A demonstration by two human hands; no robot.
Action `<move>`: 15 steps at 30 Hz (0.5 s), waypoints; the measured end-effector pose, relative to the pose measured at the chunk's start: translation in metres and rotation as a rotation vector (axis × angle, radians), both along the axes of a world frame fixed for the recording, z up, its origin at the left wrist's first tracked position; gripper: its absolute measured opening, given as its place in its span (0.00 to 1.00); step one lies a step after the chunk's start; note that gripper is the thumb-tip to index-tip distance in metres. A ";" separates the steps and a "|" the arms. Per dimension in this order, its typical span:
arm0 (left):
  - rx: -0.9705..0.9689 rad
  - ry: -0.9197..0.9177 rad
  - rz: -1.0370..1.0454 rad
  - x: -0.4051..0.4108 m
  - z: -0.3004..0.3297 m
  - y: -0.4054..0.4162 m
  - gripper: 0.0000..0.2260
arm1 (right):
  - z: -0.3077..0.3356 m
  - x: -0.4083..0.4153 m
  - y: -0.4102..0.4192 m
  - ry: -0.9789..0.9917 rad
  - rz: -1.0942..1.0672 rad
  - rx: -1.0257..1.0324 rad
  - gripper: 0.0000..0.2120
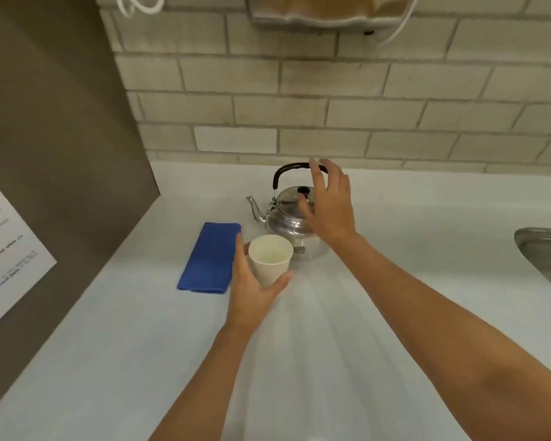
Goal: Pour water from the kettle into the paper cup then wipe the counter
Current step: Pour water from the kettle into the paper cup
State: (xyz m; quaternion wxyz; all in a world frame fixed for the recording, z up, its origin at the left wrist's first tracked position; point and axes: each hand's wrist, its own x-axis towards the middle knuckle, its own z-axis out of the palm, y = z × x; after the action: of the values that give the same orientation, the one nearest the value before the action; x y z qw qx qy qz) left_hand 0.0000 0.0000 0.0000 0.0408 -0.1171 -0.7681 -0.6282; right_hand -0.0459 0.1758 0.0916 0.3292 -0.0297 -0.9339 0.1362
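A shiny metal kettle (287, 221) with a black arched handle and a spout pointing left stands on the white counter (315, 329) near the tiled wall. My right hand (330, 205) hovers over its lid with fingers spread, fingertips at the handle, not closed on it. In front of the kettle is a white paper cup (269, 259), upright and looking empty, with my left hand (252, 294) wrapped around its lower part. A folded blue cloth (209, 257) lies flat just left of the cup.
A steel sink rim (544, 249) shows at the right edge. A brown side panel (54, 154) with a printed sheet (4, 246) bounds the counter on the left. A tiled wall (331, 106) stands behind, with a hanging container (328, 11) overhead.
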 end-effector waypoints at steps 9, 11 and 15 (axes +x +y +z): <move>-0.062 -0.019 0.005 -0.011 -0.016 0.011 0.45 | 0.037 -0.057 0.023 -0.230 0.121 0.067 0.20; -0.092 -0.022 0.027 -0.013 -0.019 0.012 0.42 | 0.042 -0.067 0.029 -0.294 0.180 0.015 0.17; -0.136 -0.036 0.065 -0.013 -0.020 0.014 0.38 | 0.043 -0.072 0.037 -0.297 0.263 -0.060 0.15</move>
State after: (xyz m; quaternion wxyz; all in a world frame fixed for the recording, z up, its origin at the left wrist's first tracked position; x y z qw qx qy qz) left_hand -0.0126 0.0138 -0.0203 0.0395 -0.0834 -0.8130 -0.5750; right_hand -0.1184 0.2131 0.1343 0.1664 0.0627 -0.9635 0.1999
